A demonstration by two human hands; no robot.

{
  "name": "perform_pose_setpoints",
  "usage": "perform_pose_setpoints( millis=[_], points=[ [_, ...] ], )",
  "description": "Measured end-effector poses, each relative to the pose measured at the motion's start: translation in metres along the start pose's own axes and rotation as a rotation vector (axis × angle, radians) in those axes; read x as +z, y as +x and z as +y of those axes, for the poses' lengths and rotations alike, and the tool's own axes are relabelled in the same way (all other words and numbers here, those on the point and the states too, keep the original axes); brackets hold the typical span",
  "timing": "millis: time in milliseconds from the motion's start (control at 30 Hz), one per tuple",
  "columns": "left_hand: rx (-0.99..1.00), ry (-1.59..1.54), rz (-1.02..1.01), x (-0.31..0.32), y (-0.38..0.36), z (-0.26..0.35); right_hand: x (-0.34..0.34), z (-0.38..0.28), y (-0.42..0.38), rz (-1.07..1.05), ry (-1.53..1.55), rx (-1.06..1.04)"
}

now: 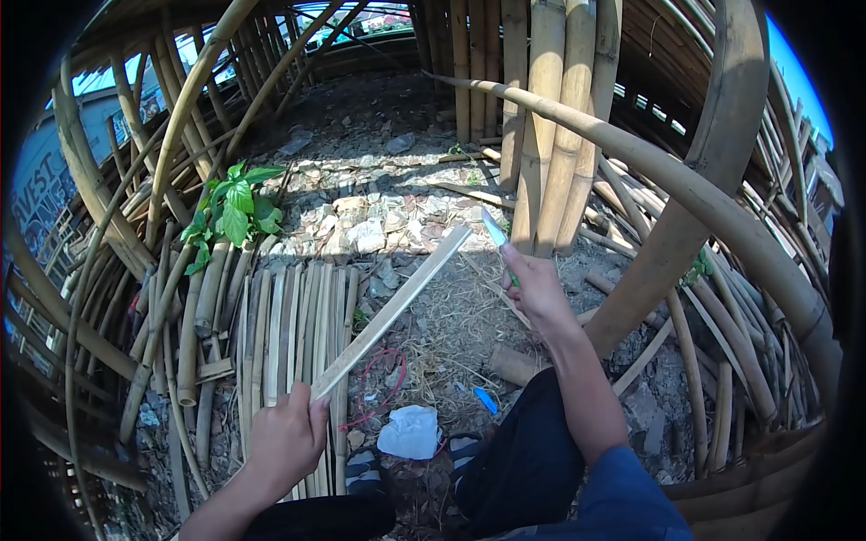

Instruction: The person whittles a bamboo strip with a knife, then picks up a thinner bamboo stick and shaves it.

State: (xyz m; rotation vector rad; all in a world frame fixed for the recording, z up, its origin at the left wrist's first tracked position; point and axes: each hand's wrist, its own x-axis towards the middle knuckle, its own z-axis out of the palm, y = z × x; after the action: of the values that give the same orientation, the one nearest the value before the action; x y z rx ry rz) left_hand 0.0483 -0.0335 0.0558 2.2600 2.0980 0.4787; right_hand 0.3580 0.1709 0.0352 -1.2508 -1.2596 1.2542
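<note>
My left hand [287, 433] is closed around the lower end of a split bamboo strip [392, 311], which slants up and to the right. In my right hand [539, 290] is a knife [493, 227] with a green handle; its blade points up and slightly left. The blade is just right of the strip's far end, and a small gap shows between them. Below my left hand lies a row of bamboo strips [284, 329], side by side on the ground.
Bamboo poles [550, 117] stand upright ahead, and a thick curved pole [649, 167] crosses at the right. A leafy green plant [236, 206] grows at the left. On the ground are a white plastic piece [409, 433], a blue object [486, 400] and red string [390, 383].
</note>
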Motion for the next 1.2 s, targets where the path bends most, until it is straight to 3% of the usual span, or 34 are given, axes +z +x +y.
perform_pose_setpoints(
  millis=[200,300,367,467,700,767,900,967,1133,1200],
  points=[
    [0.035,-0.009,0.077,0.001,0.003,-0.002,0.007,-0.015,-0.03,0.006,0.113,0.02],
    [-0.005,-0.002,0.081,0.0,0.007,0.0,0.009,-0.012,-0.035,-0.007,0.226,-0.105],
    [0.017,0.014,0.09,0.003,0.006,-0.001,0.013,-0.009,-0.037,-0.179,0.109,-0.181],
    [0.022,0.001,0.079,0.006,0.006,-0.001,0.023,-0.011,-0.042,-0.325,0.055,-0.12],
    [0.026,-0.008,0.052,0.007,0.006,-0.001,0.01,-0.007,-0.026,-0.267,0.0,-0.191],
    [0.027,0.017,0.073,0.009,0.007,0.001,-0.002,-0.009,-0.016,-0.237,0.073,-0.064],
    [-0.013,0.016,0.02,0.012,0.01,0.0,-0.005,0.006,0.002,-0.177,0.021,-0.075],
    [0.073,0.042,0.072,0.014,0.005,-0.004,-0.032,0.014,0.026,0.137,0.09,0.097],
    [0.025,0.059,0.069,0.016,0.01,-0.007,-0.018,0.001,-0.007,0.073,0.181,0.054],
    [-0.019,0.082,0.043,0.018,0.015,-0.006,-0.002,0.0,-0.021,-0.111,0.088,-0.183]
  ],
)
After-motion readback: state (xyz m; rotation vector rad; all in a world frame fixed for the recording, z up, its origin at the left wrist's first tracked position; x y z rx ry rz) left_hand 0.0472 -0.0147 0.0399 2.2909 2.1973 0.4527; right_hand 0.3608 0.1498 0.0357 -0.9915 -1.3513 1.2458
